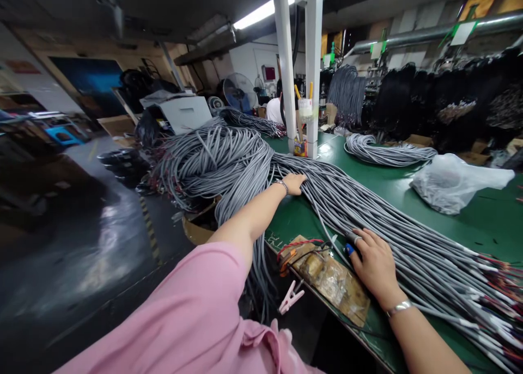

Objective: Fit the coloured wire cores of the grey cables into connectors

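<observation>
A wide bundle of grey cables point(359, 200) runs across the green table, its stripped ends with white, red and dark wires point(496, 292) at the right. My left hand point(294, 183), arm stretched out, has its fingers closed on cables at the bundle's far left part; the fingertips are partly hidden. Nearer to me, my right hand point(373, 262) rests on the bundle's front edge, fingers spread over the cables. Its thumb wears a blue cover, and another finger a grey one. Left of my left hand, a large looped heap of grey cables point(212, 161) hangs over the table's edge.
A taped brown board point(330, 281) with red and black leads lies at the front edge, near a pink clip point(291, 298). White posts point(312, 80) rise behind the bundle. A coiled cable bundle point(388, 152) and a clear plastic bag point(453, 181) lie at the back right.
</observation>
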Demonstrator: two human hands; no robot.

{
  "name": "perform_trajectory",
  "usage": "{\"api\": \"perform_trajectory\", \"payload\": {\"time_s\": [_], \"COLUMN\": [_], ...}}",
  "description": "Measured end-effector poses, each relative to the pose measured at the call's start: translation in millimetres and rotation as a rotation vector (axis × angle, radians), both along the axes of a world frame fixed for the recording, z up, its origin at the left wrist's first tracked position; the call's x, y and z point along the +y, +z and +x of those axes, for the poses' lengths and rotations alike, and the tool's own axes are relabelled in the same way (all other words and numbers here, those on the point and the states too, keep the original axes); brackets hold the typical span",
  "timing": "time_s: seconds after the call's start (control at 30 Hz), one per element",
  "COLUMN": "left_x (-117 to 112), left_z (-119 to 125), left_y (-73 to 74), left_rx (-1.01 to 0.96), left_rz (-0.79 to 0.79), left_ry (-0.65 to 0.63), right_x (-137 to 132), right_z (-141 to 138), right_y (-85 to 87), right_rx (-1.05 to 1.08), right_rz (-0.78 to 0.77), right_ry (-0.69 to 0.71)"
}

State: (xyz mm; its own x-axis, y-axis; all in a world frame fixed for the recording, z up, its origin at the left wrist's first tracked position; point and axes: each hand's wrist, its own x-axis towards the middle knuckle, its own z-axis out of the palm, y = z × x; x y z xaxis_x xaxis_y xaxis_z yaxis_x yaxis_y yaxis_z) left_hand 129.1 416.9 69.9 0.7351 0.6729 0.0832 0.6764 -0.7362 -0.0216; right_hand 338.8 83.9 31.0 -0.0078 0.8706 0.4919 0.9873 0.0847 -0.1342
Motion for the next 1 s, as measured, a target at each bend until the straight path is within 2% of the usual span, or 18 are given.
{"api": "perform_trajectory", "payload": {"time_s": [0.27, 0.63, 0.8, 0.93, 1.0], "left_x": [-11, -44, -59, -81, -88], "left_z": [-8, -70, -63, -50, -43], "left_y": [3.1, -4.4, -6.9, -12.8, -12.6], "left_rx": [0.085, 0.127, 0.132, 0.001, -0.079], "left_rz": [0.07, 0.089, 0.121, 0.14, 0.138], "left_ry": [-0.051, -0.097, -0.107, -0.121, -0.179], "right_x": [0, 0, 2, 5, 7], "right_z": [4, 4, 5, 10, 12], "right_y": [0.7, 2.2, 2.8, -2.1, -4.7], "right_rx": [0.032, 0.019, 0.014, -0.022, -0.041], "right_rz": [0.009, 0.042, 0.044, 0.082, 0.108], "right_ry": [0.023, 0.09, 0.09, 0.107, 0.109]}}
